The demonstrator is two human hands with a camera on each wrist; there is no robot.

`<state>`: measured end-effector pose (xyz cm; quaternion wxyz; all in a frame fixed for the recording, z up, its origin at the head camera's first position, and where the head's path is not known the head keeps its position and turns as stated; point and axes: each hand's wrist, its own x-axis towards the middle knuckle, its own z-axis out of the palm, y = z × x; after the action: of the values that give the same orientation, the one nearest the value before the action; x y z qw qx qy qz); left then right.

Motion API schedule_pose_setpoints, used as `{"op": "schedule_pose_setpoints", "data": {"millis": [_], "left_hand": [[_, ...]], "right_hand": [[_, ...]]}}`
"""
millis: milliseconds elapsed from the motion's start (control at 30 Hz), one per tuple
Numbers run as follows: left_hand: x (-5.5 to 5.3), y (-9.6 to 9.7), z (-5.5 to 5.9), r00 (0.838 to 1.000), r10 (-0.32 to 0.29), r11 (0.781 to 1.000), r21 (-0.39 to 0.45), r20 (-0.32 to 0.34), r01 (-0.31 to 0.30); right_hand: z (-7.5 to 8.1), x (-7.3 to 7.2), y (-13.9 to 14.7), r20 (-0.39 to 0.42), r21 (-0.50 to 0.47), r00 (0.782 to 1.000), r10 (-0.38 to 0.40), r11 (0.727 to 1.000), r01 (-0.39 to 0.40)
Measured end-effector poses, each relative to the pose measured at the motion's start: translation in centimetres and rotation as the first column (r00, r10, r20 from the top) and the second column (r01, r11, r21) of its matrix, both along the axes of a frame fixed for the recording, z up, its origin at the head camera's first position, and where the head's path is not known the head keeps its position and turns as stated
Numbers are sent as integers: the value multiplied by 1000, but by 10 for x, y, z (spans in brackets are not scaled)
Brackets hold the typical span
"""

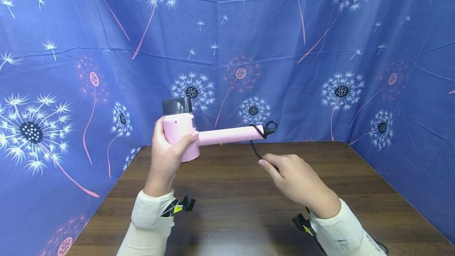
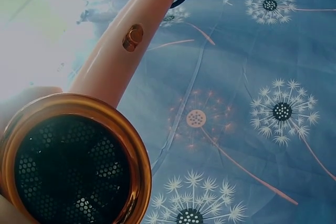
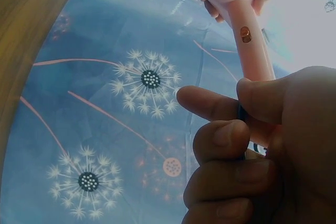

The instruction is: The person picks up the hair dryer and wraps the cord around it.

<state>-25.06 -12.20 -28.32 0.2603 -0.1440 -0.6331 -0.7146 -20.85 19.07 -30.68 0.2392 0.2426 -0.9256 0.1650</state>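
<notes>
A pink hair dryer [image 1: 227, 136] is held in the air above the table, its handle pointing right. My left hand [image 1: 167, 153] grips the barrel, thumb across the near side. A dark nozzle [image 1: 177, 106] caps the barrel's upper end. In the left wrist view the copper-rimmed mesh intake [image 2: 73, 166] and a copper switch [image 2: 133, 37] on the handle show. A black cord [image 1: 254, 149] loops around the handle's end. My right hand [image 1: 298, 179] pinches that cord between thumb and index finger, below the handle; the other fingers are curled, as the right wrist view shows.
Below both hands lies a brown wooden table [image 1: 227, 208]. Blue fabric [image 1: 284, 50] with dandelion prints hangs behind it and along both sides. Small black devices with yellow labels are strapped at both wrists, over the cream sleeves [image 1: 149, 220].
</notes>
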Motion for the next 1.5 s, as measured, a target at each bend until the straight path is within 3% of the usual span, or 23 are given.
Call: {"op": "schedule_pose_setpoints", "data": {"millis": [533, 1500], "left_hand": [[0, -1, 1, 1000, -10, 999, 32, 12, 10], [-6, -5, -2, 999, 31, 999, 24, 10, -31]], "right_hand": [[4, 8, -1, -27, -3, 1000, -3, 1000, 3], [12, 22, 1, -81, 8, 997, 20, 1000, -19]]}}
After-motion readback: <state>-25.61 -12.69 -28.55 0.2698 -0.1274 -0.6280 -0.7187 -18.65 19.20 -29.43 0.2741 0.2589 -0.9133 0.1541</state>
